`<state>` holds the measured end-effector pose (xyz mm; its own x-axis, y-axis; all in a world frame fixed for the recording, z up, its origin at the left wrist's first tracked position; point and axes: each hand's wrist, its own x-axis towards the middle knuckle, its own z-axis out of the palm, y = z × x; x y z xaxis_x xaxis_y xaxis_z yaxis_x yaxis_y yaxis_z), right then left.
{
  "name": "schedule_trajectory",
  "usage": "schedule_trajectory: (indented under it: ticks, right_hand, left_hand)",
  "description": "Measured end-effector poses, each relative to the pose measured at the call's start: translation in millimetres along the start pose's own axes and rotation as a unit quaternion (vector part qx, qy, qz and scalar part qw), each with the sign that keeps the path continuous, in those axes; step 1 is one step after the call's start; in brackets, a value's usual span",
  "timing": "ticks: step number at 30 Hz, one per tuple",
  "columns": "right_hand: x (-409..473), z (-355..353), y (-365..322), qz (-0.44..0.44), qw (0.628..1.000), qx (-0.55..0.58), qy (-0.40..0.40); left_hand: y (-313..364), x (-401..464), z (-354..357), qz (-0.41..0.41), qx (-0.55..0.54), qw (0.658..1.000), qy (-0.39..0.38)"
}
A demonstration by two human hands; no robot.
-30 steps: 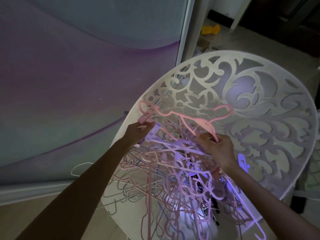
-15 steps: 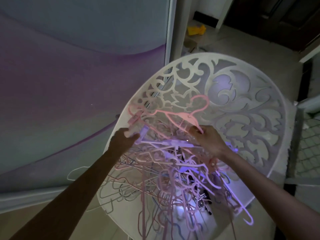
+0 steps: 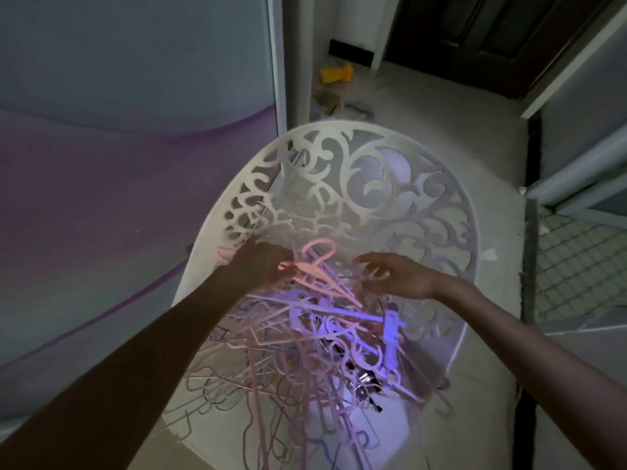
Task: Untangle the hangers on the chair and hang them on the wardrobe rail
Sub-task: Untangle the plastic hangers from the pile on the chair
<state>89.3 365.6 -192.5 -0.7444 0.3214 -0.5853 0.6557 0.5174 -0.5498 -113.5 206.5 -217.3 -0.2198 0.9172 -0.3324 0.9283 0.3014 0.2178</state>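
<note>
A tangled pile of pink, white and wire hangers (image 3: 305, 351) fills the seat of a white chair with an openwork back (image 3: 390, 184). On top of the pile lies a pink hanger (image 3: 315, 266), hook pointing up towards the chair back. My left hand (image 3: 261, 266) grips this hanger at its left end. My right hand (image 3: 397, 273) hovers just right of it over the pile, fingers loosely curled and spread, holding nothing that I can make out. No wardrobe rail is in view.
A grey and purple sliding wardrobe door (image 3: 135, 147) stands close on the left. Behind the chair the floor carries a yellow item (image 3: 336, 73) and small debris. A dark doorway (image 3: 475, 35) is at the back, tiled floor (image 3: 576, 266) on the right.
The pink hanger, held up between both hands before, has come down onto the pile. My right hand has let go of its neck and moved right. The view has shifted back.
</note>
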Motion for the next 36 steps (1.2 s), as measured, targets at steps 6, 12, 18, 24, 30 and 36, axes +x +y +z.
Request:
schedule_trajectory:
  ticks: [6,12,18,24,30,36]
  right_hand:
    - [-49,45,30,0.125,0.96,0.246,0.038]
    - [-51,72,36,0.11,0.904,0.363,0.198]
    - [-46,71,41,0.095,0.888,0.373,0.249]
    - [-61,86,32,0.072,0.92,0.351,0.161]
    - [-61,93,47,0.089,0.947,0.232,0.203]
    - [-56,97,54,0.158,0.872,0.358,0.295]
  left_hand:
    - [-3,-20,2,-0.056,-0.005,0.995,0.082]
    - [-2,-23,0,-0.087,-0.096,0.989,0.069]
    - [-10,-17,-12,-0.084,-0.209,0.974,0.002]
    - [-16,-12,-11,-0.109,-0.23,0.965,0.061]
    - [-5,-20,0,-0.104,-0.238,0.962,0.089]
    - [-15,-39,9,-0.136,-0.278,0.95,0.046]
